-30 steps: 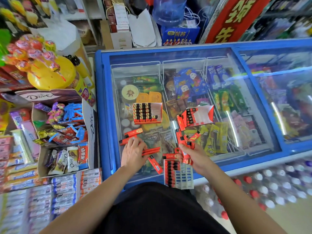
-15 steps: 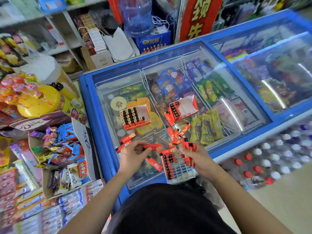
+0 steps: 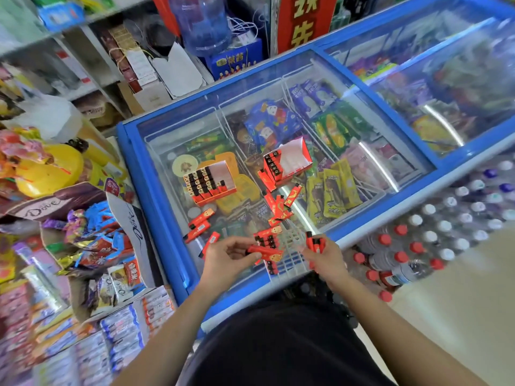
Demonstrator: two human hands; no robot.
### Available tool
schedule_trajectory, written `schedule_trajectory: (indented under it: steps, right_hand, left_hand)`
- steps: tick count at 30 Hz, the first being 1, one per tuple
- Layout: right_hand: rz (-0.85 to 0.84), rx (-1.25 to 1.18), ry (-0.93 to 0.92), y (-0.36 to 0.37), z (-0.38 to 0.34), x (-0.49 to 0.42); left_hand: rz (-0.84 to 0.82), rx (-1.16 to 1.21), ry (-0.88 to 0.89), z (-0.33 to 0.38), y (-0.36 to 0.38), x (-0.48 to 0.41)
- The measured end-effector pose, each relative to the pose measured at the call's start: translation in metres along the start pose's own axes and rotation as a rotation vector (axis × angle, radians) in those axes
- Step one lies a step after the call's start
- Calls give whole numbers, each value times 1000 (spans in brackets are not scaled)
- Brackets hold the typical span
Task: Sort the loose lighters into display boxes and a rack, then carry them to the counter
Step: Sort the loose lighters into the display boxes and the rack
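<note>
Heap of loose lighters (image 3: 278,207), red: lying on the glass lid of the freezer (image 3: 145,174), near the lid's middle, between the two display boxes and the rack. Three stray lighters (image 3: 199,225) are lying apart from it, toward the lid's left edge.

Held, single lighter (image 3: 264,251): the left hand (image 3: 228,259) is pinching it between thumb and fingertips, roughly level, over the rack's left side.

Held, bundle of lighters (image 3: 315,243): the right hand (image 3: 327,260) is gripping it with fingers curled round, black heads pointing up, just beside the rack's right side.

White rack (image 3: 291,254), plastic grid: lying at the lid's near edge, between the two hands. Lighters are sitting in the cells along its left side.

The left display box (image 3: 223,172), red card: sitting toward the lid's left edge, beyond the stray lighters. Rows of black-headed lighters are filling its left and front parts.

The right display box (image 3: 295,157), red and white card: sitting tilted, just beyond the heap. One block of lighters is standing at its left end.

Surroundings: capped bottles (image 3: 418,246) are standing against the freezer's near right side. Chocolate cartons (image 3: 55,204) are crowding the shelf to its left. A blue water jug (image 3: 203,23) is standing beyond its far edge.
</note>
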State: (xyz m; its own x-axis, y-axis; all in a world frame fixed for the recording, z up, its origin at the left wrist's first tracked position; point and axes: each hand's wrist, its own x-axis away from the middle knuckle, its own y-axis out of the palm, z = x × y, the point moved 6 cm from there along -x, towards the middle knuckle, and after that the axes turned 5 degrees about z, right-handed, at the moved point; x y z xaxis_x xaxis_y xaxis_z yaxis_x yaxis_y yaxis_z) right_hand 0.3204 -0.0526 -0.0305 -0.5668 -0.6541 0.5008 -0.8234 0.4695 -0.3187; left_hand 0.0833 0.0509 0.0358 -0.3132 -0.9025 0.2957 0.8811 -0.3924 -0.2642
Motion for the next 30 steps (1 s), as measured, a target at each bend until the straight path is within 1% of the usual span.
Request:
schedule_trajectory:
  steps: [1,3,5,11,17,22,26,30]
  right_hand:
    - [64,56,3,-6,14,-3]
    - [106,112,7,-13,37,-8]
    - [99,174,-2,-14,49,-12]
    - [86,361,-17,5,47,-20]
    - [124,389,-24,31,35,-25]
    - [135,423,-38,44,23,-36]
    - [141,429,-52,44,15,-40]
    - [107,369,-32,51,15,-44]
  left_hand:
    - [11,1,-11,-4,-1,3]
    - [28,-1,-29,-13,-3,10]
    - [37,-5,-54,-21,-2,17]
    - [60,-36,-157,-43,6,32]
    - [167,-93,-112,-34,-4,32]
    - [144,-221,-22,-23,-20,35]
    - [146,-315,-9,-32,-19,33]
    - [160,-412,7,-48,-12,27]
